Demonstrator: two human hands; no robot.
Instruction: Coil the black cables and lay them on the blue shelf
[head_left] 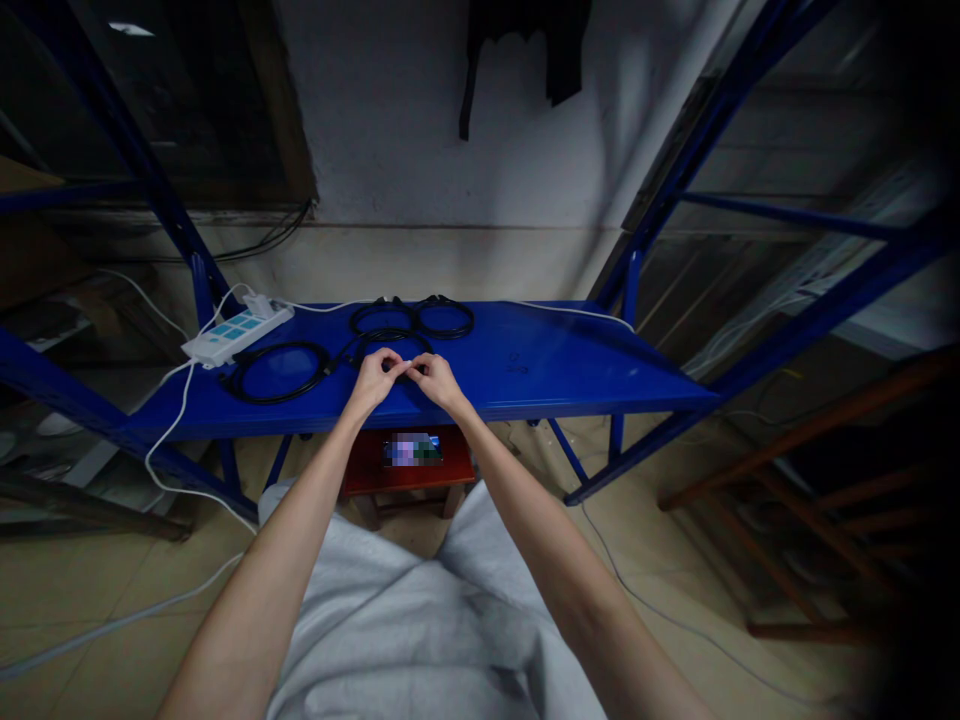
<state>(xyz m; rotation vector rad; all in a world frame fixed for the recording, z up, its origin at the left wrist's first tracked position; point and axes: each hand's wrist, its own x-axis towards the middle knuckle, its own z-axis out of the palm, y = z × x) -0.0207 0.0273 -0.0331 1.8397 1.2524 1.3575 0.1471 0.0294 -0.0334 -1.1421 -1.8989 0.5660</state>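
My left hand [381,376] and my right hand [435,378] meet fingertip to fingertip over the front of the blue shelf [555,350]. Both are pinched closed on something small and whitish between them, too small to name. Just behind the hands lies a coiled black cable [390,332], partly hidden by them. Two more black coils, one on the left [382,305] and one on the right [444,316], rest near the back edge. Another black coil [279,372] lies on the left part of the shelf.
A white power strip [238,332] with plugged-in white cords sits at the shelf's left end. Below the shelf, a phone with a blurred screen [412,450] rests on a red stool [409,478]. Blue posts flank the shelf; a wooden chair [795,540] stands at right.
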